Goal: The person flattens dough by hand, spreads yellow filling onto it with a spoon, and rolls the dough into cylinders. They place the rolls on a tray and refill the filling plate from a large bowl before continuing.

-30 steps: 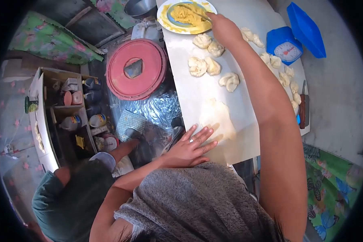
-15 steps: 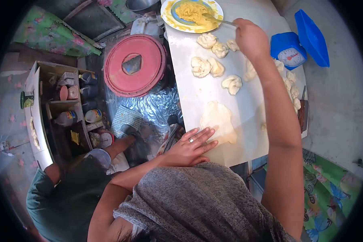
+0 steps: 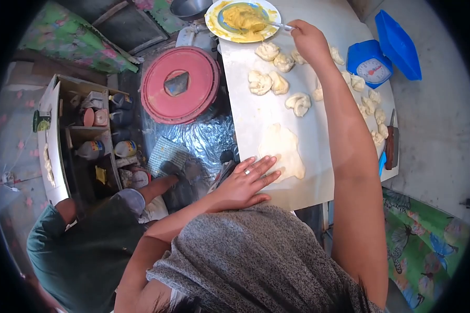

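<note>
My right hand (image 3: 309, 43) is closed on the handle of a metal spoon (image 3: 279, 24) at the far end of the table. The spoon's head is sunk in a soft yellow spread (image 3: 244, 18), heaped on a white plate (image 3: 214, 29) with a yellow-smeared rim. My left hand (image 3: 249, 182) lies open with fingers apart at the table's near edge, a ring on one finger. Its fingertips reach the lower left of a flattened sheet of dough (image 3: 281, 151). Several knotted lumps of dough (image 3: 298, 104) sit between the sheet and the plate.
A blue kitchen scale (image 3: 371, 65) and a knife (image 3: 391, 146) lie along the table's right side, near more dough lumps (image 3: 369, 104). Left of the table stands a bin with a red lid (image 3: 180, 86). A person in a green garment (image 3: 83, 255) is at lower left, beside an open shelf (image 3: 83, 136).
My right hand has shifted slightly left with the spoon, whose head is now deeper in the yellow spread. My left hand stays at the dough sheet. The whole view has shifted a little.
</note>
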### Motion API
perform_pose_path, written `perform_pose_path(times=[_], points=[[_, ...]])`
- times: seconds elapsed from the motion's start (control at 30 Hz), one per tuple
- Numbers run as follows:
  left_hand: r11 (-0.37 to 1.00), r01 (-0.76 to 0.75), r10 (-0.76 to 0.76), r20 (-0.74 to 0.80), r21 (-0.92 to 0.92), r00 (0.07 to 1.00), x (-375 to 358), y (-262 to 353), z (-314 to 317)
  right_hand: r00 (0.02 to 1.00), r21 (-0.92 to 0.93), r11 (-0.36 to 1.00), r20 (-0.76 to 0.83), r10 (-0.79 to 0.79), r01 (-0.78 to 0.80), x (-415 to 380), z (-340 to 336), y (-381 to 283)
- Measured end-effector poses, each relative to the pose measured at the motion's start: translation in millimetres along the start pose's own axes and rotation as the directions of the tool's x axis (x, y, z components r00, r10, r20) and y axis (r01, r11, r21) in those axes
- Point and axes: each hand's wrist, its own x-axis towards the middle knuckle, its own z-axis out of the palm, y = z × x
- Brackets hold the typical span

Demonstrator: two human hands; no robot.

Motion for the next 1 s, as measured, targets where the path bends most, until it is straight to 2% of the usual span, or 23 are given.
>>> perform_pose_path(times=[0.03, 0.07, 0.2, 0.23, 0.27, 0.3, 0.33, 0.37, 0.4, 0.53, 0.6, 0.67, 0.73, 0.8, 0.87, 0.9, 0.97, 1.0], points=[[1.000, 0.002, -0.002, 0.001, 0.001, 1.000, -0.3, 0.8, 0.6, 0.955, -0.274, 0.923, -0.043, -0.294, 0.272, -5.4, 0.8, -0.6], [1.000, 0.002, -0.002, 0.003, -0.003, 1.000, -0.4, 1.3, 1.2, 0.826, -0.527, 0.702, -0.001, -0.564, 0.479, -9.7, 1.4, -1.6], [1.000, 0.001, -0.001, 0.001, -0.001, 1.000, 0.2, 0.3, 1.3, 0.892, -0.497, 0.758, 0.076, -0.446, 0.422, -7.3, 5.0, 0.1], [1.000, 0.004, -0.004, 0.007, -0.012, 1.000, 0.0, 0.3, 1.7, 0.956, -0.372, 0.881, 0.135, -0.260, 0.292, -2.7, 5.6, -1.4], [1.000, 0.003, -0.003, 0.007, -0.013, 1.000, 0.0, 0.7, 1.8, 0.973, -0.250, 0.960, 0.218, -0.071, 0.126, -0.4, 5.4, -1.7], [1.000, 0.004, -0.004, 0.011, -0.016, 1.000, 0.3, 0.9, 1.5, 0.974, -0.250, 0.960, 0.216, -0.071, 0.126, -1.5, 3.1, -3.6], [1.000, 0.004, -0.004, 0.015, -0.016, 1.000, 0.6, 0.7, 0.9, 0.964, -0.099, 0.994, 0.255, 0.080, -0.056, -2.5, -0.3, -5.6], [1.000, 0.003, -0.003, 0.017, -0.012, 1.000, 0.6, 0.4, 0.4, 0.924, 0.047, 0.969, 0.315, 0.217, -0.244, -4.5, -4.0, -7.5], [1.000, 0.002, -0.002, 0.018, -0.013, 1.000, 0.6, 0.1, 0.4, 0.925, 0.050, 0.969, 0.313, 0.216, -0.243, -10.1, -9.6, -7.3], [1.000, 0.002, -0.002, 0.000, -0.013, 1.000, 0.6, 1.5, -1.2, 0.925, 0.268, 0.939, 0.363, 0.108, -0.215, -52.8, -53.1, 3.4], [0.999, -0.023, 0.022, -0.037, -0.037, 0.999, -1.2, -3.3, 0.8, 0.953, 0.259, 0.951, 0.291, 0.089, -0.168, -90.4, -83.8, 8.4], [0.997, -0.045, 0.040, -0.078, -0.067, 0.996, -5.2, -5.9, 6.1, 0.978, 0.119, 0.992, 0.207, 0.007, -0.033, -142.3, -102.8, 17.4], [0.993, -0.114, 0.107, -0.155, -0.035, 0.982, -11.1, -7.0, 10.2, 0.974, -0.004, 0.999, 0.224, -0.035, 0.037, -197.1, -119.2, 36.5], [0.995, -0.101, 0.096, -0.146, -0.026, 0.985, -13.6, -2.7, 7.1, 0.970, -0.035, 0.995, 0.225, -0.087, 0.098, -250.9, -117.7, 56.2], [0.996, -0.086, 0.090, -0.138, 0.031, 0.986, -17.4, -3.6, 8.5, 0.935, -0.253, 0.904, 0.176, -0.307, 0.345, -285.5, -106.0, 69.2], [0.993, -0.094, 0.103, -0.155, 0.066, 0.983, -15.5, -1.1, 4.8, 0.938, -0.253, 0.907, 0.174, -0.299, 0.336, -295.3, -108.1, 69.2], [0.994, -0.085, 0.095, -0.151, 0.067, 0.984, -14.9, 0.6, 5.3, 0.900, -0.476, 0.767, 0.162, -0.406, 0.431, -307.1, -112.8, 68.8], [0.995, -0.074, 0.084, -0.155, 0.074, 0.984, -14.6, 1.2, 4.8, 0.902, -0.474, 0.770, 0.158, -0.403, 0.427, -309.0, -113.5, 69.8]])
